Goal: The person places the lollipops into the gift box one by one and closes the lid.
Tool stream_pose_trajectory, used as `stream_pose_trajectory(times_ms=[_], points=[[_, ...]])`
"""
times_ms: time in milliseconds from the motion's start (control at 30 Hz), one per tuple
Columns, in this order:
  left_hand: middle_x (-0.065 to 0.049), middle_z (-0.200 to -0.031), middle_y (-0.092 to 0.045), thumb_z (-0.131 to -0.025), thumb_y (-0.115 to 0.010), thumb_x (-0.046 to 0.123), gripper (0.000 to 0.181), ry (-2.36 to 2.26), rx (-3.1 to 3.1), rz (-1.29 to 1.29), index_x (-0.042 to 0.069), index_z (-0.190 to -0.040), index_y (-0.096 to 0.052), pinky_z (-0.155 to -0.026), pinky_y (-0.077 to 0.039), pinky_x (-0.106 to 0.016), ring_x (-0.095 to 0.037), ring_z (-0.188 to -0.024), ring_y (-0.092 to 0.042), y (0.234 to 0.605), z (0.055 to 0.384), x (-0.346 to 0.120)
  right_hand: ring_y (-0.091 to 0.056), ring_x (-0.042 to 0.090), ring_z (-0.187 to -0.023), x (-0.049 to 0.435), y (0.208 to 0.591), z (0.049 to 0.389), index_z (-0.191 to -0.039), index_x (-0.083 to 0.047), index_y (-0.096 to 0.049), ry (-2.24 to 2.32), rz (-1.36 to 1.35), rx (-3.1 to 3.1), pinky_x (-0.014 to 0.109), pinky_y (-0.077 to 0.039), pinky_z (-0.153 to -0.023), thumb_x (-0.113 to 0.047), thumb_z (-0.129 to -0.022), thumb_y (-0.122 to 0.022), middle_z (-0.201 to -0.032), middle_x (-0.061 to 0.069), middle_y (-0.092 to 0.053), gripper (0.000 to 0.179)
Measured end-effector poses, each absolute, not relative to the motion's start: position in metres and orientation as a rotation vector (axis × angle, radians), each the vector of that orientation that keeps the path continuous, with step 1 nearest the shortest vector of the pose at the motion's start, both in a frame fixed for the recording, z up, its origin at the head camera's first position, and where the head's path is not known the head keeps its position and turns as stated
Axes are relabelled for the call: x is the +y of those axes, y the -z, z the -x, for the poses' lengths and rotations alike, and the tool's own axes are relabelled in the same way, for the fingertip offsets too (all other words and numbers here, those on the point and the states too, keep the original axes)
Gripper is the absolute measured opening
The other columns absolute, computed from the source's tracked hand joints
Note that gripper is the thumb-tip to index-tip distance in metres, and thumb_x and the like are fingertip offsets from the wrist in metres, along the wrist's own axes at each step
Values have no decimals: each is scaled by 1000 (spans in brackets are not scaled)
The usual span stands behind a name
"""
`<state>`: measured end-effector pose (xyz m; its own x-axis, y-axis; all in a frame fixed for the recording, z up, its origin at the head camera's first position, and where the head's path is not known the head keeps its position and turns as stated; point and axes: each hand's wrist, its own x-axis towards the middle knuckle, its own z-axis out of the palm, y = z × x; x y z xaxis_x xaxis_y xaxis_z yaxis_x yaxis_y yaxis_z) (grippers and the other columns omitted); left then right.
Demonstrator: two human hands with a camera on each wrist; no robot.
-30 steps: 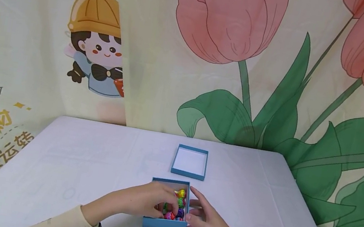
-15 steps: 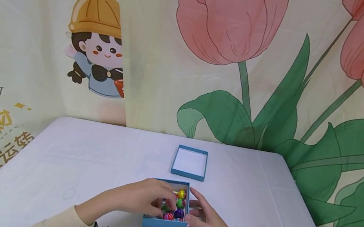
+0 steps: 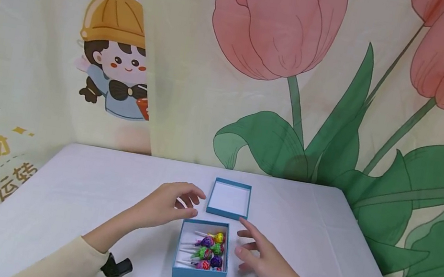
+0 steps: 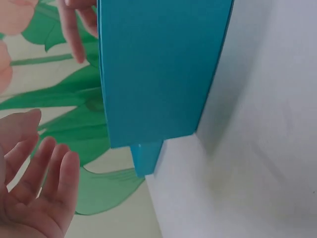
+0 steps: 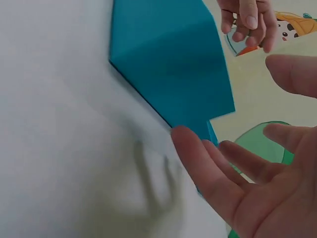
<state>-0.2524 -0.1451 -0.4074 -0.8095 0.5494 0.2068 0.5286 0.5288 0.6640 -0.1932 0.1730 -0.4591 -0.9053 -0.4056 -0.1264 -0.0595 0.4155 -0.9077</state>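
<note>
A blue box (image 3: 198,276) stands uncovered on the table, holding several wrapped lollipops (image 3: 205,253) with their white sticks pointing left. Behind it lies the blue box lid (image 3: 229,198), its white inside facing up. My left hand (image 3: 169,205) hovers above the box's back left corner, fingers loosely bent and holding nothing, its tips near the lid's left edge. To the right of the box is my right hand (image 3: 266,259), fingers spread and apart from the box wall. Both wrist views show the box's plain blue side (image 4: 158,69) and relaxed, bare fingers.
A white cloth covers the table (image 3: 109,188). Behind it hangs a curtain (image 3: 187,80) printed with pink tulips and a cartoon figure. A black wrist strap mount (image 3: 116,267) shows under my left sleeve.
My left hand has come up out of the box and moved back and left, uncovering the lollipops. My right hand has let go of the box's side and drawn off slightly to the right.
</note>
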Motion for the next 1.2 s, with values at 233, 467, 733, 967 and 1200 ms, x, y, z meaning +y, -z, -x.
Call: stream_pose_trajectory(times_ms=[233,467,733,967,1200], points=[[-3,-124,-72,-98,-80,27,49,-1232,2720,-727,20,-143,-62,-94,-61,-39,-21,-113,-69,417,284,-142,-62,29,-124,182,450,227,-164,-26,-40,1439,378,2662,38,-64,-85,-31,-102,-74,-154,15,-53,71],[-13,-142,-65,-99,-78,32,59,-1276,2604,-619,22,-152,-55,-102,-57,-47,-27,-124,-64,429,309,-135,-62,34,-127,185,456,266,-163,-21,-42,1346,280,2852,44,-63,-90,-21,-102,-73,-154,16,-53,69],[-17,-151,-58,-102,-74,24,65,-1336,2485,-572,15,-160,-47,-99,-59,-45,-29,-123,-65,448,324,-126,-57,36,-132,181,472,296,-166,-23,-36,1376,148,2716,42,-62,-92,-23,-103,-71,-162,15,-45,72],[-22,-157,-51,-104,-69,19,66,-1409,2366,-522,11,-163,-40,-98,-60,-43,-36,-131,-62,460,331,-124,-57,39,-133,173,480,306,-166,-19,-35,1433,97,2661,43,-62,-94,-18,-102,-70,-161,19,-45,72],[-21,-157,-51,-106,-67,20,67,-1377,2360,-492,11,-165,-36,-103,-57,-45,-35,-132,-63,468,336,-122,-58,36,-130,166,482,310,-166,-19,-35,1437,71,2644,43,-60,-97,-17,-101,-70,-160,19,-48,74]])
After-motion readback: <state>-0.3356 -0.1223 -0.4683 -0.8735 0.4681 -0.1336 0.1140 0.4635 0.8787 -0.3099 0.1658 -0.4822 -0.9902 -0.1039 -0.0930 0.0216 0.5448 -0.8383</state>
